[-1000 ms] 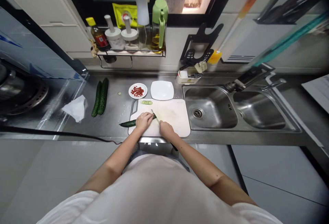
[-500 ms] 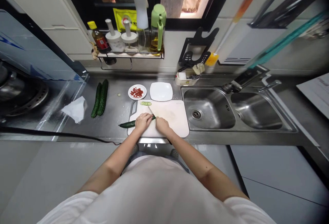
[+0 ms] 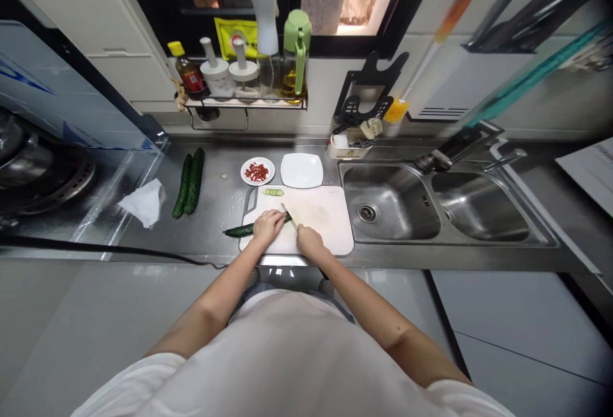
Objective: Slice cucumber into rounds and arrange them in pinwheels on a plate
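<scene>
On the white cutting board lies a dark green cucumber, its left end sticking out past the board's edge. My left hand is closed over the cucumber near its right end. My right hand grips a knife, whose narrow blade points up and left and crosses the cucumber just right of my left fingers. Most of the knife's handle is hidden in my fist. Several pale cucumber slices overlap in a row at the board's upper left.
Behind the board stand a plate of chopped red pieces and a white square plate. Two whole cucumbers and a crumpled white cloth or paper lie to the left. A double sink is on the right, a condiment rack above.
My right hand has shifted slightly right and down, drawing the knife with it, so more of the blade shows. My left hand stays on the cucumber. The view has shifted slightly.
</scene>
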`<action>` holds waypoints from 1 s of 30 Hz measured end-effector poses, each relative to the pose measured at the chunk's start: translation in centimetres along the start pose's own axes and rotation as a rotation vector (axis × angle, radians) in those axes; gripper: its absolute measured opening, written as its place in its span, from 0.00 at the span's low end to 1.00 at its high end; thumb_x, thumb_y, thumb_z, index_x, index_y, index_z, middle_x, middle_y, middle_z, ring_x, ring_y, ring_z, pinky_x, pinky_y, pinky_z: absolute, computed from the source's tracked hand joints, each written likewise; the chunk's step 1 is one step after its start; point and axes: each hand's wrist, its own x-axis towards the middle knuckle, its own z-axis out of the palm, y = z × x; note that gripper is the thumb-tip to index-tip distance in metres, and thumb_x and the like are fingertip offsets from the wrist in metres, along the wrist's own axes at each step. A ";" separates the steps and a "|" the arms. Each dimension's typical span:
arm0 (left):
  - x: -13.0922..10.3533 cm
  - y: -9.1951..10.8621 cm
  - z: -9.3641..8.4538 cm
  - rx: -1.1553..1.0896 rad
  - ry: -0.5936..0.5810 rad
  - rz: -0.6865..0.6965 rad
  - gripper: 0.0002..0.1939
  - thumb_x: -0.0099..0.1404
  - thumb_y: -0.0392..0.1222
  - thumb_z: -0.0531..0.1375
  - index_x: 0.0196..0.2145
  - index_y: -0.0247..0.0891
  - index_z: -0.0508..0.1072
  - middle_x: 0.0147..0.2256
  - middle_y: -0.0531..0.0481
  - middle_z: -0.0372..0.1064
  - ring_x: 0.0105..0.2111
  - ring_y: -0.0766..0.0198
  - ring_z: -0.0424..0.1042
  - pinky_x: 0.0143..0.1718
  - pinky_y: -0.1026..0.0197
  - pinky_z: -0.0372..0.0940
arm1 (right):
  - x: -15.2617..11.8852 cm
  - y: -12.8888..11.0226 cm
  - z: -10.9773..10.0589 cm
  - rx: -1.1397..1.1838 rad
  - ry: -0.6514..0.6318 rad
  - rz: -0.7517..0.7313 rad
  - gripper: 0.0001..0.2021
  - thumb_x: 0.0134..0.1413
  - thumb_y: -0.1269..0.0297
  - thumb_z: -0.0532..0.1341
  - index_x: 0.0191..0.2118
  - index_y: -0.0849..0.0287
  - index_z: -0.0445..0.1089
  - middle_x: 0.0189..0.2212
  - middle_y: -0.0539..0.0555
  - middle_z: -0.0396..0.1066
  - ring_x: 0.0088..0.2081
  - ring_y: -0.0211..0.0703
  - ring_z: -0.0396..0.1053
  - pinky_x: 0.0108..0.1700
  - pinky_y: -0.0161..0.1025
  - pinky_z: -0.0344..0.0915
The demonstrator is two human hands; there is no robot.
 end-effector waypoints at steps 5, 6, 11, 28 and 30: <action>0.0 0.0 0.0 -0.007 -0.012 -0.004 0.12 0.70 0.45 0.54 0.43 0.45 0.77 0.39 0.49 0.73 0.41 0.62 0.69 0.41 0.61 0.63 | -1.0 0.8 0.7 -0.008 -0.032 0.020 0.14 0.59 0.76 0.50 0.50 0.65 0.63 0.43 0.66 0.73 0.46 0.50 0.72 0.42 0.40 0.65; 0.0 0.0 -0.1 -0.007 -0.013 -0.006 0.13 0.70 0.46 0.54 0.43 0.45 0.77 0.39 0.49 0.73 0.41 0.62 0.69 0.41 0.61 0.63 | -1.1 0.8 0.7 -0.008 -0.032 0.020 0.14 0.59 0.76 0.50 0.50 0.64 0.63 0.42 0.66 0.73 0.46 0.50 0.72 0.42 0.40 0.65; 0.0 0.1 -0.1 -0.015 -0.024 -0.016 0.13 0.70 0.46 0.53 0.43 0.45 0.77 0.40 0.49 0.73 0.41 0.62 0.69 0.42 0.61 0.62 | -0.3 0.4 0.5 -0.005 -0.019 0.015 0.14 0.59 0.76 0.50 0.49 0.64 0.63 0.43 0.66 0.73 0.46 0.50 0.72 0.42 0.39 0.64; 0.0 0.2 -0.2 -0.012 -0.033 -0.044 0.12 0.69 0.46 0.54 0.43 0.45 0.77 0.41 0.49 0.74 0.41 0.62 0.69 0.41 0.61 0.63 | 3.6 -1.6 -1.6 0.076 0.044 0.007 0.16 0.63 0.72 0.48 0.54 0.64 0.62 0.45 0.64 0.73 0.49 0.49 0.71 0.44 0.38 0.64; 0.1 0.2 -0.2 -0.013 -0.029 -0.039 0.13 0.69 0.45 0.54 0.43 0.45 0.77 0.41 0.49 0.74 0.42 0.62 0.69 0.42 0.61 0.63 | 3.6 -1.5 -1.7 0.080 0.044 0.005 0.16 0.63 0.71 0.48 0.54 0.64 0.63 0.45 0.65 0.72 0.48 0.49 0.71 0.43 0.38 0.64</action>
